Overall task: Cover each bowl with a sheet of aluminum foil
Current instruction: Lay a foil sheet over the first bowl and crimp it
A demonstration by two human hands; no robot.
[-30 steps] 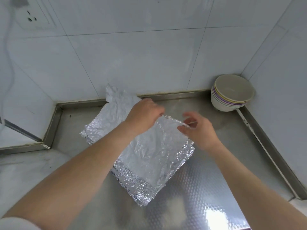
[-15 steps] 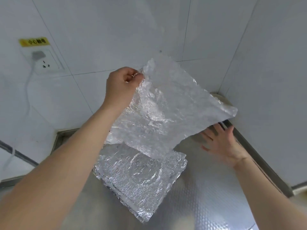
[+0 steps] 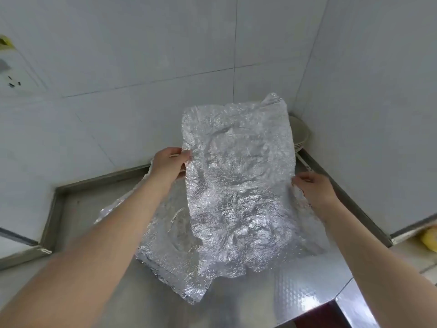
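- foil sheet [image 3: 238, 185]: 1 pc, crinkled, held up in the air above the foil stack [image 3: 165, 252], stretched betw. both hands.
- left hand [image 3: 169, 163]: pinches sheet's left edge, thumb on top.
- right hand [image 3: 313, 189]: grips sheet's right edge, fingers curled; any fingers under the foil not visible.
- foil stack: flat on bench [image 3: 295, 292]; several sheets, qty n/k.
- bowls [image 3: 301, 134]: nested in the wall corner, beyond the stack & to its right; none set out, none covered.
- Progress (est.): early. One sheet off the stack; no bowl wrapped as far as shown. To do: take a bowl, lay sheet over, crimp round rim; repeat per bowl.
- Hidden/unclear: most of the bowls behind the sheet, qty n/k; part of the stack under sheet & forearm; yellow object [image 3: 430, 240] right of the stack, cut by frame edge, unidentified; wall socket [image 3: 10, 76] far left of the stack, blurred.
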